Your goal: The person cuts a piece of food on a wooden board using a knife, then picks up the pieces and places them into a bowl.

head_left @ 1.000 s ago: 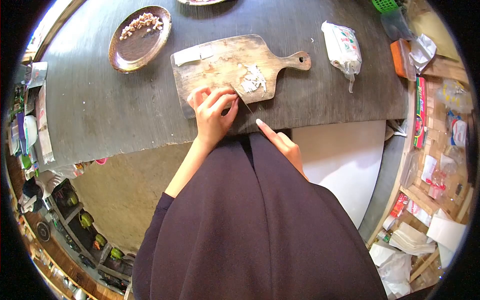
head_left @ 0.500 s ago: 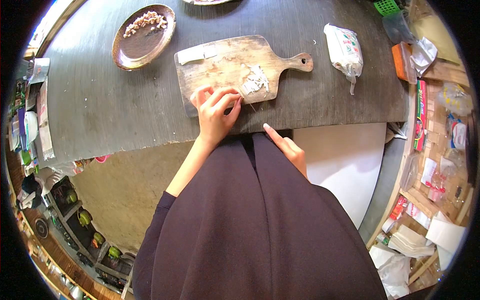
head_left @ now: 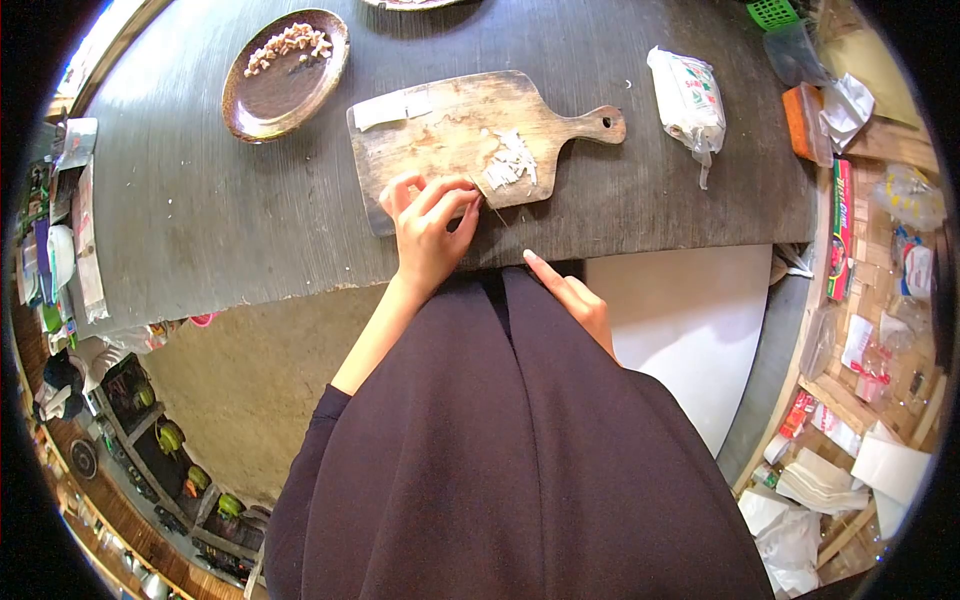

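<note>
My left hand [head_left: 430,228] rests on the near edge of a worn wooden cutting board [head_left: 440,140], fingers bent and pinched together. Whatever lies under its fingertips is hidden. Close by on the right, my right hand [head_left: 578,298] is curled with its index finger stretched toward the board. A thin dark blade, apparently a knife [head_left: 500,217], runs between the two hands; its handle is out of sight. White cut strips [head_left: 512,160] lie in a small heap on the board, right of my left fingers. A flat white piece [head_left: 393,108] lies at the board's far left corner.
Beyond the board's left side is a brown oval plate [head_left: 262,118] with small chopped pieces [head_left: 290,46]. A white plastic packet [head_left: 688,100] lies right of the board's handle. Another dish [head_left: 415,4] is cut off at the top. Shelves with packages [head_left: 840,230] line the right.
Both hands stay almost in place. My right hand has shifted very slightly to the left; the strips and the board look the same.
</note>
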{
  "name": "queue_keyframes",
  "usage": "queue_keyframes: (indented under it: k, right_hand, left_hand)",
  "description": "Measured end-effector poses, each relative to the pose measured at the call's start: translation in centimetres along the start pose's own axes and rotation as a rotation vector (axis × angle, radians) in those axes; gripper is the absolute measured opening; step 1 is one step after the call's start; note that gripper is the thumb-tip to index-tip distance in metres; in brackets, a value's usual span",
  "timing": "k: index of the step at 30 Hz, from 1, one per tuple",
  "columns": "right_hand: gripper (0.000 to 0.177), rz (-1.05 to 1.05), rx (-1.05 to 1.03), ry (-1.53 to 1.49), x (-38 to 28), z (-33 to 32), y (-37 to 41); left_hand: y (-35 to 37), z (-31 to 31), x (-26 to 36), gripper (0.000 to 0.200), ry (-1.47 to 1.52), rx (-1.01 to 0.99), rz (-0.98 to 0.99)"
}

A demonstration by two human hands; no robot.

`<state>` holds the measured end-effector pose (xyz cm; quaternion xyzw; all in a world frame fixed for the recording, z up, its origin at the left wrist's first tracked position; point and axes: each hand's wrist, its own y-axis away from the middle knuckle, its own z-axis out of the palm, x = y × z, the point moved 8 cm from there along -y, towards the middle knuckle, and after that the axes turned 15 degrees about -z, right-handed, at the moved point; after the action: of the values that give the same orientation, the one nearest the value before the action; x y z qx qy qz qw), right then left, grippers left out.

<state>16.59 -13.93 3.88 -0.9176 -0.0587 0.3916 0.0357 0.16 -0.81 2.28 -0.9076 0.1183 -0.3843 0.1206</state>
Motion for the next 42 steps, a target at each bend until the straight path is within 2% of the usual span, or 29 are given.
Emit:
queue_keyframes:
  k: [15, 19, 27, 40, 42]
  right_hand:
    - [0.061, -0.052, 0.067, -0.020, 1.5, 0.9, 0.7]
    - [0.061, -0.005, 0.106, -0.059, 0.9, -0.1, 0.1]
    - [0.061, -0.003, 0.029, -0.072, 0.2, -0.3, 0.0]
    - [0.059, -0.015, 0.044, -0.079, 0.6, -0.2, 0.0]
    - [0.054, 0.015, -0.003, -0.076, 1.2, 0.0, 0.1]
  left_hand:
    - [0.0, 0.0, 0.0, 0.017, 0.004, 0.013, 0.004]
    - [0.1, 0.1, 0.0, 0.017, -0.003, 0.015, 0.010]
    - [0.0, -0.1, 0.1, 0.019, -0.002, -0.002, 0.005]
    - [-0.1, -0.1, 0.2, 0.019, -0.016, 0.008, 0.013]
    - [0.0, 0.0, 0.1, 0.019, -0.015, 0.010, 0.011]
